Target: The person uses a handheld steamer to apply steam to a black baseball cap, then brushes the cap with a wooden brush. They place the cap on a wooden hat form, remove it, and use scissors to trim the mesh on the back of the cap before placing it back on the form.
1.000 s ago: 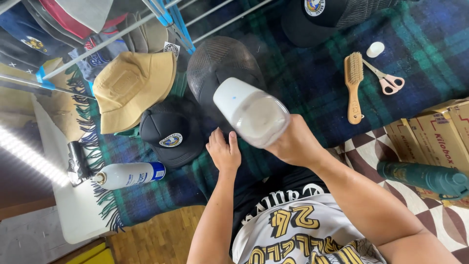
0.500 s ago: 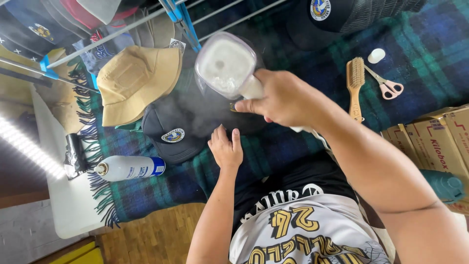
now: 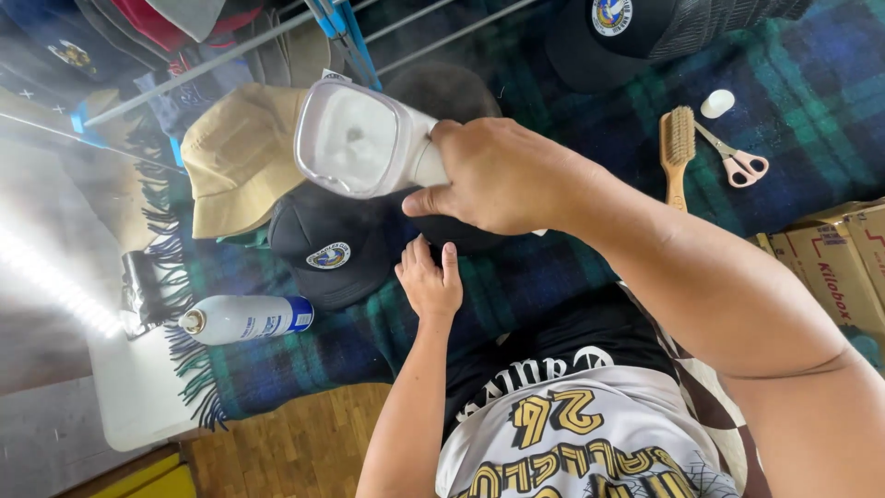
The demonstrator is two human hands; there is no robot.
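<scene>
- Over the plaid blanket [image 3: 572, 267], at centre: right hand [image 3: 502, 175], fingers wrapped tight around the neck of a white handheld steamer [image 3: 359, 138]; grip fully closed on it.
- Steamer: long axis runs roughly level, from the fist at right out to the broad clear-rimmed head at left; head faces up toward the camera and hangs above the join of two hats.
- Below the fist: left hand [image 3: 429, 281], palm down, fingers spread flat, pressing the edge of a dark cap [image 3: 452, 231] to the blanket; it grasps nothing.
- Dark cap: directly under the right hand, largely hidden by it; the left hand is the nearer and touches it.
- Just left of that: black cap with a round badge [image 3: 327, 249], under the steamer head; beside it a tan bucket hat [image 3: 235, 161], its crown partly overlapped by the head.
- Further left, well apart: white spray can [image 3: 244, 318], lying on its side.
- Right of the arm: wooden brush [image 3: 678, 152], pink-handled scissors [image 3: 737, 161], small white cap [image 3: 717, 103], cardboard boxes [image 3: 830, 267].
</scene>
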